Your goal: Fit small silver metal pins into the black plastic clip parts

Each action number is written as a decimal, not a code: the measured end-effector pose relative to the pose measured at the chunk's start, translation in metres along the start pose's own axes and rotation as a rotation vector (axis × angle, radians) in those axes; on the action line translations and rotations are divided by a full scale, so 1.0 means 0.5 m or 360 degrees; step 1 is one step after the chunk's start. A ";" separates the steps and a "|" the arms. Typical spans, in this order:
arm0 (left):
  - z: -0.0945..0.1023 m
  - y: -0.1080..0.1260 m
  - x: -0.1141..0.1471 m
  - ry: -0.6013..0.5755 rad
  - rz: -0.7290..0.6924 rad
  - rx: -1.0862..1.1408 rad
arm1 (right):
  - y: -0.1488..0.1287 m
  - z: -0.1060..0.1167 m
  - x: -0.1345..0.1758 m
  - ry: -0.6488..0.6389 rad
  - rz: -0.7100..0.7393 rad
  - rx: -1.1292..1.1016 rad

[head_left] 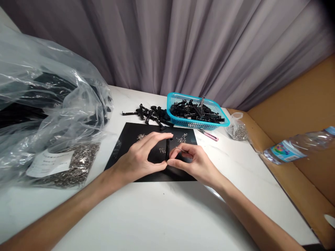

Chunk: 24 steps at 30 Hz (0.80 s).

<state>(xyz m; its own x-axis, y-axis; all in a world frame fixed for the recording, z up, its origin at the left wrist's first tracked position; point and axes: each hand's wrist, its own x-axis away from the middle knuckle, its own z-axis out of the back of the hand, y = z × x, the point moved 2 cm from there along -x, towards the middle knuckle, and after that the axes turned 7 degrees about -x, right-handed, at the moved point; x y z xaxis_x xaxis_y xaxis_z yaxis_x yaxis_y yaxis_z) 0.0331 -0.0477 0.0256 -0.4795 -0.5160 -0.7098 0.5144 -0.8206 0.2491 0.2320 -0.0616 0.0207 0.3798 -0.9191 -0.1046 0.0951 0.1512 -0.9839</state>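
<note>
1. Fingers [157, 136] of the left hand [133, 160] are arching wide from the thumb, spanning a slim black part [168, 150] and keeping it upright between forefinger and thumb.
2. Fingers of the right hand [195, 160] are closing in a narrow pinch around a thin metal tool [181, 150]; its thumb and fingertips are meeting beside the part's lower end, just next to the left thumb.
3. Both hands are working above a black mat [170, 175], which is lying on a white table [157, 216] with faint grey veining. Three small heaps of metal pieces [181, 138] are resting on the mat.
4. Beyond it, loose black parts [148, 115] are spilling beside a blue basket [199, 122], which is holding many more. A pink-handled tool [210, 135] is lying near the basket's front edge.
5. Grey-purple curtains [146, 45] are hanging in folds behind the table, and brown cardboard [295, 97] is standing along the right.
6. At left, large clear plastic [86, 80] is crumpling over dark contents. Before it, a bag of metal pieces [81, 164] is bearing a white label [51, 163]; its print is blurring beyond reading.
7. At right, a tilted clear bottle [314, 143] is showing a blue, multicoloured label [285, 151], its lettering staying illegible. A smaller bag [237, 130] is sitting near the basket.
</note>
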 end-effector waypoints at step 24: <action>-0.018 -0.040 0.000 -0.0114 0.0543 0.0693 | 0.009 -0.007 0.014 0.0185 0.0253 -0.0201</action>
<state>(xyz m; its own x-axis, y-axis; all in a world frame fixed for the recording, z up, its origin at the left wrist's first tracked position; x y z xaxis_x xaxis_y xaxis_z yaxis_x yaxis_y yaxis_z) 0.0293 -0.0293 0.0148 -0.3921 -0.7732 -0.4984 0.3149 -0.6219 0.7170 0.2317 -0.0687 0.0148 0.2717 -0.9242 -0.2683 -0.0761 0.2572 -0.9633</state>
